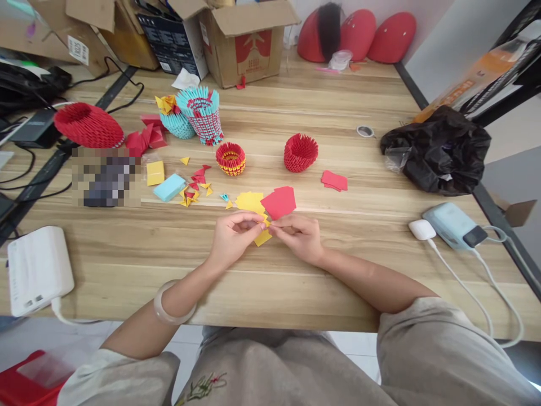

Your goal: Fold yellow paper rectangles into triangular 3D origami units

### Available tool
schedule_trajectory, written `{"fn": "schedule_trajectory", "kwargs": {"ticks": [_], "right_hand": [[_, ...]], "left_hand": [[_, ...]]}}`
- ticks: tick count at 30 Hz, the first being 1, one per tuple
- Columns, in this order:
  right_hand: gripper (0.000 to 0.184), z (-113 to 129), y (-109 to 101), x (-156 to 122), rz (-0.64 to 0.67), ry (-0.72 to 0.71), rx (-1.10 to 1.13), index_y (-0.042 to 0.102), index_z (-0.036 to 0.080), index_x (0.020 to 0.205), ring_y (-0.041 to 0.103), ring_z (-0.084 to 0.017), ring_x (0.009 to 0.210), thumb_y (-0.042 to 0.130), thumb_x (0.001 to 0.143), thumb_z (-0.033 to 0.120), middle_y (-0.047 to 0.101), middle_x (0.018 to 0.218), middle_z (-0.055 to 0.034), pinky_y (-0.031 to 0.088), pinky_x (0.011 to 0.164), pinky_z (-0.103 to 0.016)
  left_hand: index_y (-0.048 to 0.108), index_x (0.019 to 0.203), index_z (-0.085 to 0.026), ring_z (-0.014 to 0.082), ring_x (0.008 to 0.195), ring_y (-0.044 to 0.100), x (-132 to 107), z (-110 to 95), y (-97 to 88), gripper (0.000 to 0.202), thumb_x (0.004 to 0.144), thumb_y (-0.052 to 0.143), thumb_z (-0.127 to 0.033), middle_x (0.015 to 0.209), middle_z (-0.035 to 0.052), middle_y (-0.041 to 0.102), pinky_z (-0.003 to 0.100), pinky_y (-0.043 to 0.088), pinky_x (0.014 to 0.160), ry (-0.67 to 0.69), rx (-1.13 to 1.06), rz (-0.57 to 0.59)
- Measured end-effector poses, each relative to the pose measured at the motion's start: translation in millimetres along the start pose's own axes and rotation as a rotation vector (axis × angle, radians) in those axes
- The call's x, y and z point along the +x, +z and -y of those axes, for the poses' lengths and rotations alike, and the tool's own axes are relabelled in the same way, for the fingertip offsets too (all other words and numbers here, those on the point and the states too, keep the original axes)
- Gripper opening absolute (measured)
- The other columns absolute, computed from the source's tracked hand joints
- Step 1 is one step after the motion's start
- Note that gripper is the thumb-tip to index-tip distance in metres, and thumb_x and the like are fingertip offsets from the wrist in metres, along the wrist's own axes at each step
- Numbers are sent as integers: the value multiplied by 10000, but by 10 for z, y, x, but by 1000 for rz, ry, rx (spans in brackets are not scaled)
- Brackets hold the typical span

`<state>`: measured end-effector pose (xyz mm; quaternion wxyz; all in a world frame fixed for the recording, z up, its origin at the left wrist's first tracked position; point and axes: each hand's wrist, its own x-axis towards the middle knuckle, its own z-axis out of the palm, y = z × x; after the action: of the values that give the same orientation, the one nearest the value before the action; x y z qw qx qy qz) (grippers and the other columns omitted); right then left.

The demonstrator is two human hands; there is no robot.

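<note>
Between my fingertips is a small folded piece of yellow paper. My left hand pinches it from the left, and my right hand pinches it from the right. Just beyond my hands lie loose yellow paper sheets and a fan of red paper sheets. Another yellow sheet shows on the table below my fingers. To the left are several folded triangles in yellow and red. A small red-and-yellow bowl of folded paper and a red one stand farther back.
At the back left stand a blue-and-red paper vase and cardboard boxes. Yellow and blue paper packs lie left. On the right are red slips, a black plastic bag and a corded power bank.
</note>
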<state>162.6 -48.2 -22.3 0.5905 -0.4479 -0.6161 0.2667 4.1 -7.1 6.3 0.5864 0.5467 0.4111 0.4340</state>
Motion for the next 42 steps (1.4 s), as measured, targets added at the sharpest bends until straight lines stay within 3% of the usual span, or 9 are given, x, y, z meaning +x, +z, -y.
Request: {"fn": "schedule_trajectory", "kwargs": {"ticks": [3,8,12,14,16,24,32,37,42], "right_hand": [[101,-28,-42,3,64,-265,-193,706,189,807,696,-135,711,619,804,137,740,781,-48,588,654,-235],[132,-19,-55,9,118,-317,-256,699,189,830,690,-134,732,575,838,143,733,804,-57,586,686,-240],[67,14,-27,17,96,-24,-103,686,183,813,688,-136,668,630,802,217,732,763,-46,581,633,-246],[132,17,-14,23,101,171,28,680,174,846,695,-146,672,663,775,284,733,776,-53,586,634,-261],[192,13,-9,28,98,269,115,678,168,866,699,-154,692,693,743,314,735,795,-58,590,655,-272],[182,-8,-2,40,96,401,306,700,168,807,696,-140,684,714,721,327,730,756,-35,594,695,-286],[224,65,21,91,73,513,386,696,154,737,668,-120,588,721,708,374,704,639,-16,594,616,-262],[221,30,9,52,72,416,280,706,159,774,692,-143,603,688,747,377,723,675,-31,606,612,-281],[107,-35,-63,23,124,-79,-108,728,214,816,709,-154,712,625,820,242,749,782,-40,605,679,-272]], "left_hand": [[737,726,-171,148,665,649,21,4,-22,181,566,813,-206,735,38,714,259,542,655,-82,-70,31],[739,709,-167,163,672,649,34,-32,-38,171,583,803,-263,734,49,716,274,542,650,-108,-61,57],[736,710,-160,145,627,623,24,-40,-30,164,572,798,-225,748,54,710,253,520,590,-46,17,41],[734,718,-156,128,600,601,20,-21,-27,148,587,783,-205,757,56,703,236,495,555,12,73,18],[732,729,-152,123,600,593,17,3,-29,135,607,767,-196,770,59,694,233,485,554,67,108,-2],[731,753,-154,126,614,595,-1,-2,-29,98,675,732,-213,788,70,681,235,482,554,176,213,21],[732,755,-159,124,613,601,-16,-23,-16,84,698,716,-220,789,71,677,226,481,531,221,280,16],[731,735,-161,124,601,607,-6,-3,-10,120,642,758,-232,790,63,695,234,496,547,111,148,-2],[734,713,-158,158,640,640,21,-27,-20,204,568,814,-277,717,53,711,270,539,620,-84,-19,14]]}}
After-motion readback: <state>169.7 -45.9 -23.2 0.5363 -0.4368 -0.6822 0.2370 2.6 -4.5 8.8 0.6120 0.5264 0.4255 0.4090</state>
